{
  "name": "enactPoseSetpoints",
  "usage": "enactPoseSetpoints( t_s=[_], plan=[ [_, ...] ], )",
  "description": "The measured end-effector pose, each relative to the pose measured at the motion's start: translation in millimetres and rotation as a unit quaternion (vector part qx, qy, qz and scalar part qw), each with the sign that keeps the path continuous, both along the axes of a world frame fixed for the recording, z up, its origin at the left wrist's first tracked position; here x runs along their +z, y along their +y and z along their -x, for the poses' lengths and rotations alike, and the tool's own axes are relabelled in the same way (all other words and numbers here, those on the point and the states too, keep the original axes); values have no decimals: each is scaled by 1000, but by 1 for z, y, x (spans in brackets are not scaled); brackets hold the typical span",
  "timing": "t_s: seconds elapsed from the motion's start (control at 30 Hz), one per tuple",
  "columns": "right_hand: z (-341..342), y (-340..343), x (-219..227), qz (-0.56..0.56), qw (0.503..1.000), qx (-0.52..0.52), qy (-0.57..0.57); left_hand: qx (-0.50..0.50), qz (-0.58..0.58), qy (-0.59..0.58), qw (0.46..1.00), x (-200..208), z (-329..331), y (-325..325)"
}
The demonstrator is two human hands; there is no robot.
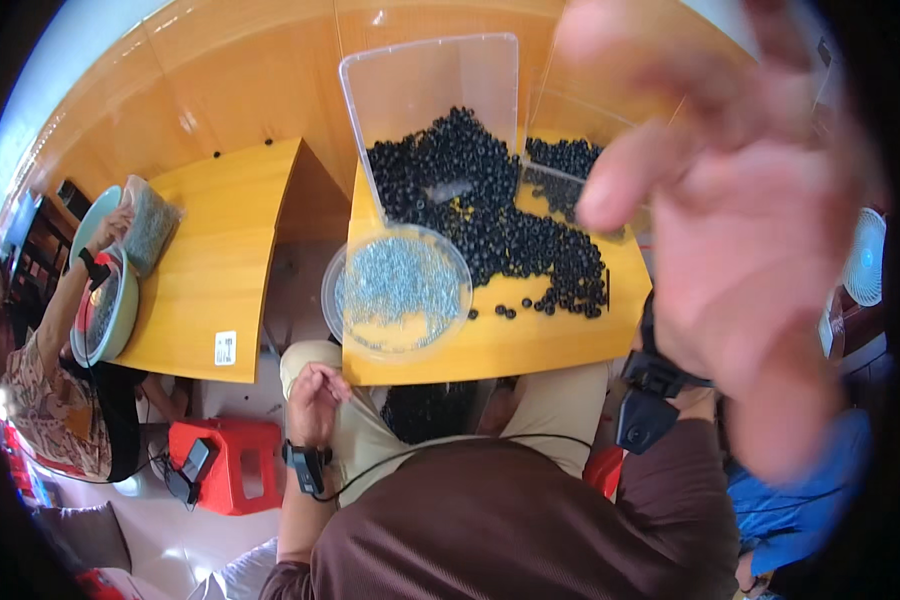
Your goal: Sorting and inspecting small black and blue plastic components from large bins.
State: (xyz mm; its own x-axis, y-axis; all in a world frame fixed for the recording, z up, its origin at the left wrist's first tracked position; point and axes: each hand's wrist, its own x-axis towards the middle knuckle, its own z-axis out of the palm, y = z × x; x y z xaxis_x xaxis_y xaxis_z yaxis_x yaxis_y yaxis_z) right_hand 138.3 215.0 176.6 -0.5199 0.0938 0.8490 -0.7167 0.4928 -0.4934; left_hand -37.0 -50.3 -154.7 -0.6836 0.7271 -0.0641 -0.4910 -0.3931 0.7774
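Observation:
My right hand [740, 220] is raised close to the camera, large and blurred. Its fingers are spread, and nothing shows in them. Down at the near left corner of the yellow table, my left hand [316, 402] is held with its fingers curled in; anything inside them is hidden. Just beyond it stands a round clear tub [332, 322] of small silvery metal pieces. Many small black round pieces [530, 245], some with a hole, spill across the table [420, 372] from a tipped clear plastic bin [430, 85].
A second clear box [580, 190] with black pieces stands at the back right. Across a gap on the left is another yellow table [205, 270], where a person handles a filled bag [148, 225] beside green basins. A red stool [225, 465] stands below.

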Motion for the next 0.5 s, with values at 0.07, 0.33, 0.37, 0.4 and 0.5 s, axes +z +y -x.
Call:
enactPoseSetpoints(
  t_s=[0.07, 0.33, 0.37, 0.4, 0.5],
  plan=[
    [-1, -9, -10, 98, 988, -105, -51, -8, -5, 5, 1000, -3, 5, 11],
    [-18, 51, -211, -148, 877, -319, -327, -32, 49, 28, 998, 32, -2, 1],
    [-20, 49, -224, -177, 850, -341, -360, -30, 49, 28, 998, 38, -2, 3],
    [-21, 48, -235, -204, 821, -361, -392, -34, 56, 36, 997, 43, -2, 9],
    [-14, 51, -257, -209, 811, -373, -399, -52, 63, 43, 996, 45, -5, 24]
  ],
)
